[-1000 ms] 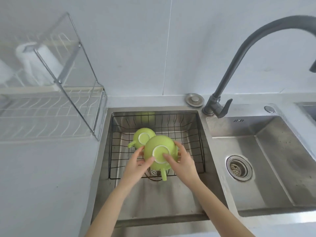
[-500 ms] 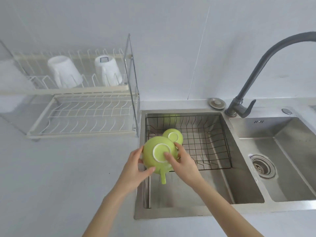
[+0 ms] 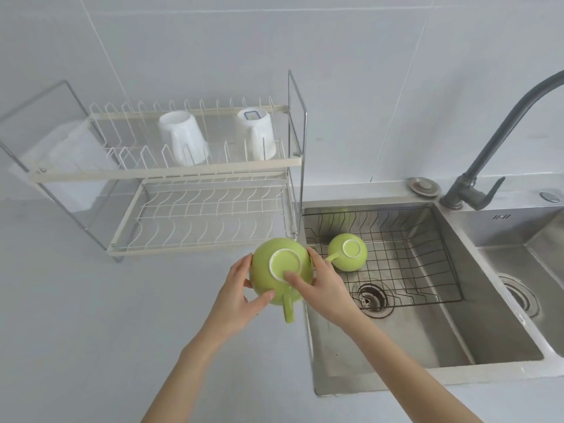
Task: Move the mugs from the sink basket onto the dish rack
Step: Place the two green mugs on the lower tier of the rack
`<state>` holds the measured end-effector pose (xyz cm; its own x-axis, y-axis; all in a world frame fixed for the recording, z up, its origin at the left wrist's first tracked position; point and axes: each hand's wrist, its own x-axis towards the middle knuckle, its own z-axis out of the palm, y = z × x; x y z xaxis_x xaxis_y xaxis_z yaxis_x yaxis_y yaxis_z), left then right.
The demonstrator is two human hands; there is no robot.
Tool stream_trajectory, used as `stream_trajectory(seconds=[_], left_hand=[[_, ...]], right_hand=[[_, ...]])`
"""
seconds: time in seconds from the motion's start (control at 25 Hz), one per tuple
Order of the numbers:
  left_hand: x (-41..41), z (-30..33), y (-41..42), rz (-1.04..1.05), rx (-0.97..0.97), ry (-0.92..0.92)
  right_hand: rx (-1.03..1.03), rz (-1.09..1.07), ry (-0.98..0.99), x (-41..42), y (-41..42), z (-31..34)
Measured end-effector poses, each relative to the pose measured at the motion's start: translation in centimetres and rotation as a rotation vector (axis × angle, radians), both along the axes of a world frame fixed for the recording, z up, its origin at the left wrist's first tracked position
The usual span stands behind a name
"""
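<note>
- Above the counter [image 3: 91,315], just left of the sink's [image 3: 427,340] edge, a green mug [image 3: 276,270] is held upside down, its pale base ring facing up and its handle pointing down toward the person.
- The left hand [image 3: 236,296] has its grip closed on the mug's left side, fingers along the wall and thumb under the lower curve.
- The right hand [image 3: 322,288] grips the mug from the right, with one fingertip pressed on the base ring.
- The held mug hangs in front of the lower tier of the dish rack [image 3: 195,175], near its front right corner, touching neither rack nor counter.
- A second green mug [image 3: 349,251] lies upside down in the black wire sink basket [image 3: 412,264], toward its left side, handle pointing left. Its handle is partly hidden by the right hand.
- The basket sits in the left basin, and a round drain [image 3: 373,297] shows through its front wires.
- On the rack's upper tier two white mugs [image 3: 183,141] [image 3: 256,134] stand upside down, well apart, the right one bearing a blue-edged mark on its base.
- The lower tier holds only its own wire ribs.
- A dark grey faucet [image 3: 488,154] rises behind the divide between the left basin and a second basin at the right.
</note>
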<state>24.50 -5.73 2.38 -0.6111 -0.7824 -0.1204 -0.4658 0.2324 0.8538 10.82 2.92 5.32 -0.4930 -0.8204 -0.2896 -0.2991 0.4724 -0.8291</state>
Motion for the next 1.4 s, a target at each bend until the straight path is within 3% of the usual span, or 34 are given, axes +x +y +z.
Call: stream_trajectory(seconds=[0.32, 0.8, 1.0, 1.4], left_hand=[[1.5, 1.0, -5.8, -0.024, -0.018, 0.003], [-3.2, 1.2, -15.6, -0.087, 0.094, -0.045], [-5.1, -0.3, -17.6, -0.111, 0.155, -0.076], [-6.3, -1.8, -18.0, -0.131, 0.098, -0.149]], right_hand=[[0.017, 0.005, 0.067, 2.0, -5.7, 0.4], [0.122, -0.073, 0.06, -1.8, -15.1, 0.0], [0.17, -0.105, 0.067, -3.4, -16.8, -1.0], [0.157, -0.121, 0.133, -3.6, -17.6, -2.6]])
